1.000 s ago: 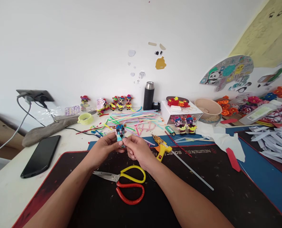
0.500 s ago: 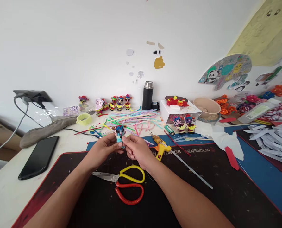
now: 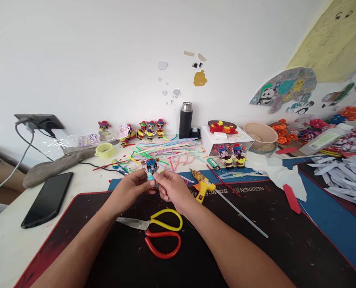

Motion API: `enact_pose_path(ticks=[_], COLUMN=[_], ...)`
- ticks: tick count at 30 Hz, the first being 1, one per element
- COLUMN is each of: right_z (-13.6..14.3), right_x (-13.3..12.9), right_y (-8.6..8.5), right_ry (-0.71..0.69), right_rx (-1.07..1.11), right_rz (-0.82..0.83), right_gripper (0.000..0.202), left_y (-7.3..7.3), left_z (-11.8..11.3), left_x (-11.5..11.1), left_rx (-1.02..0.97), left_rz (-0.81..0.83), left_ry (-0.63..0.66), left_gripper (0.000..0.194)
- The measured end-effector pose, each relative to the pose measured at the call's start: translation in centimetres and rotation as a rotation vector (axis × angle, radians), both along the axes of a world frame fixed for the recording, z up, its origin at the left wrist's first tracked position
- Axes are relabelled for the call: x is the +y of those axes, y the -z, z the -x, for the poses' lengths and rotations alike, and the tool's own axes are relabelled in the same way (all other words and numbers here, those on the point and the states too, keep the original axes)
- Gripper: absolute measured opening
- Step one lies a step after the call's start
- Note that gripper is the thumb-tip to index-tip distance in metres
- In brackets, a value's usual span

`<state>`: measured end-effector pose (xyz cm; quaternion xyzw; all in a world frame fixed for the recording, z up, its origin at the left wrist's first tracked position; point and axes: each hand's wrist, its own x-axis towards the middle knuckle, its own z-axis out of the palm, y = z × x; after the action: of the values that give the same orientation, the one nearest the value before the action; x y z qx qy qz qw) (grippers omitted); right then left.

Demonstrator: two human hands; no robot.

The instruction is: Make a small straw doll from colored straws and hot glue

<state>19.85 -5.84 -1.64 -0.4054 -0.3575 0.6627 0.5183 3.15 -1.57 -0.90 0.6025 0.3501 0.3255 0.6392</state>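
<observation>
A small pipe-cleaner figurine (image 3: 151, 168) with a blue headpiece and light-blue body is held upright above the mat, between both hands. My left hand (image 3: 136, 187) pinches its lower body from the left, thumb in front. From the right, my right hand (image 3: 171, 187) grips its side with thumb and forefinger, the other fingers curled. Its lowest part is hidden behind my fingers. Below the hands lie scissors (image 3: 149, 225) with one yellow and one red handle, blades to the left. A yellow hot glue gun (image 3: 205, 187) with a long glue stick rests right of my right hand.
Loose pipe cleaners (image 3: 168, 150) spread behind the hands. Finished figurines (image 3: 150, 130) stand along the wall, and two more figurines (image 3: 231, 156) stand before a white box (image 3: 228, 140). A black thermos (image 3: 185, 120) is at the back, a phone (image 3: 47, 200) at left, paper strips (image 3: 342, 180) at right.
The view has shifted very slightly. Both hands keep the same hold on the figurine, and nothing else has visibly moved.
</observation>
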Motion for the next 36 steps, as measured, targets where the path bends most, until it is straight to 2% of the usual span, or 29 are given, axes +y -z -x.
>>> enact_pose_path(ticks=[19, 36], right_z=[0.06, 0.15], right_x=[-0.01, 0.05], right_y=[0.09, 0.32], right_ry=[0.005, 0.005], right_rx=[-0.008, -0.007], right_rz=[-0.001, 0.000], right_gripper=[0.052, 0.051], left_y=[0.30, -0.16], left_z=[0.08, -0.18], left_x=[0.10, 0.03], left_rx=[0.002, 0.013], left_rz=[-0.008, 0.016], left_ry=[0.021, 0.003], left_gripper=[0.043, 0.047])
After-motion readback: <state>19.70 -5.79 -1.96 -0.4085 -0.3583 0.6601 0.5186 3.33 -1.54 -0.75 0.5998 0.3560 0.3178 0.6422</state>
